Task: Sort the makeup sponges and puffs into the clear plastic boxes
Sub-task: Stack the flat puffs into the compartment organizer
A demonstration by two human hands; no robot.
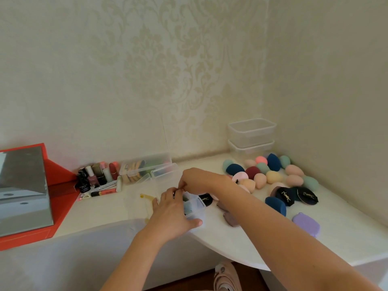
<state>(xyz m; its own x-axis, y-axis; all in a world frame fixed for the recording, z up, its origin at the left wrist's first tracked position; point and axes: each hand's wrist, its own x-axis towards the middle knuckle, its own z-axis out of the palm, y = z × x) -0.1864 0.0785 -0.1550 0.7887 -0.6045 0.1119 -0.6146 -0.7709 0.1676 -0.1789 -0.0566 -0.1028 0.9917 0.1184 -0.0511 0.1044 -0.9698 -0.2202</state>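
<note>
My left hand (pixel 174 211) grips a small clear plastic box (pixel 196 208) near the table's front edge, thumb on its near side. Inside the box something dark green and blue shows. My right hand (pixel 195 179) reaches across from the right and pinches the box's far edge, fingertips touching those of the left hand. Several egg-shaped makeup sponges (pixel 270 175) in pink, peach, teal, navy and maroon lie at the back right. Black puffs with gold logos (pixel 286 197) lie in front of them, and one more black puff (pixel 206 200) rests beside the box.
Two stacked clear containers (pixel 252 133) stand in the back corner. A clear box with puffs (pixel 147 166) and cosmetics bottles (pixel 98 175) line the wall. A red mirrored box (pixel 25 192) sits left. A purple case (pixel 306 224), mauve puffs (pixel 230 218) and a navy sponge (pixel 276 204) lie right.
</note>
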